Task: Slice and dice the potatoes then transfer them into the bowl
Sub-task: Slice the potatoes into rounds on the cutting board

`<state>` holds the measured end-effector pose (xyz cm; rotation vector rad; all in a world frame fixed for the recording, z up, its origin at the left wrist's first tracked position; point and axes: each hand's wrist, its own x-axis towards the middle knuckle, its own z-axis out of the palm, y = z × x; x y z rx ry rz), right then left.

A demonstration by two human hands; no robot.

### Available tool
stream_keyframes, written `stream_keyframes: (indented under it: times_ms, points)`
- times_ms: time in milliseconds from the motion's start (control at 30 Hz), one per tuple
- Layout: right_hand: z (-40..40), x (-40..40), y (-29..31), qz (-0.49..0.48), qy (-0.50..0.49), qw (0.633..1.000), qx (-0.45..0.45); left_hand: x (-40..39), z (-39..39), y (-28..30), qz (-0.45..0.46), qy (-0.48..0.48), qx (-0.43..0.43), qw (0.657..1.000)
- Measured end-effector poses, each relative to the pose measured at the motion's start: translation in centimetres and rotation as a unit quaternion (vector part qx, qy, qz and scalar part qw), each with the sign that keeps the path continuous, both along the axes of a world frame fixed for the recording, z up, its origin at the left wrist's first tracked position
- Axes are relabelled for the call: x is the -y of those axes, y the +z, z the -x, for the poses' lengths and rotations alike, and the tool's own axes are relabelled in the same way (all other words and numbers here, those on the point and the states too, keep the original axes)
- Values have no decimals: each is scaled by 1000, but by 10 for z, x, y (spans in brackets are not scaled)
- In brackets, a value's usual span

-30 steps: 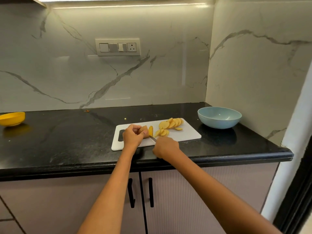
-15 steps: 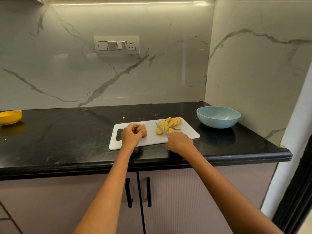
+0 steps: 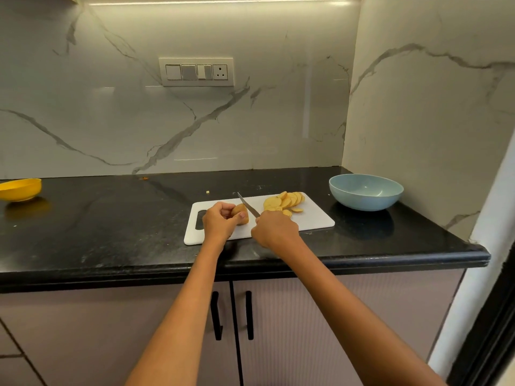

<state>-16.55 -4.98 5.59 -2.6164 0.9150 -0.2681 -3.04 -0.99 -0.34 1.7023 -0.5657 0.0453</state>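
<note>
Both hands keep hold, left hand (image 3: 220, 222) on potato (image 3: 240, 212), right hand (image 3: 274, 228) swinging knife (image 3: 248, 204) back beside it.

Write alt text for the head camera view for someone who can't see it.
On a white cutting board, the left hand grips a potato piece while the right hand holds a knife beside it. Potato slices lie fanned behind; a blue bowl sits right on the black counter.

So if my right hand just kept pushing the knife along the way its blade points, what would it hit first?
Probably the potato piece that the left hand holds: the knife in the right hand angles up-left beside it, though depth is unclear.
</note>
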Motion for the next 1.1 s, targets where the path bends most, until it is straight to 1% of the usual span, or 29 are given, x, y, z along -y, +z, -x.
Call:
stream_keyframes:
  times_ms: [167, 433, 667, 1100]
  points:
    - [0, -4, 2, 19, 4, 1000, -9, -1, 1, 1, 10, 3, -11, 1000]
    - [-3, -8, 2, 12, 1, 1000, -8, -4, 1, 1, 11, -11, -3, 1000]
    - [-4, -10, -2, 24, 3, 1000, 2, -2, 5, 4, 5, 5, 3, 1000]
    - [-7, -12, -1, 24, 1, 1000, -1, -5, 5, 4, 12, 2, 11, 1000]
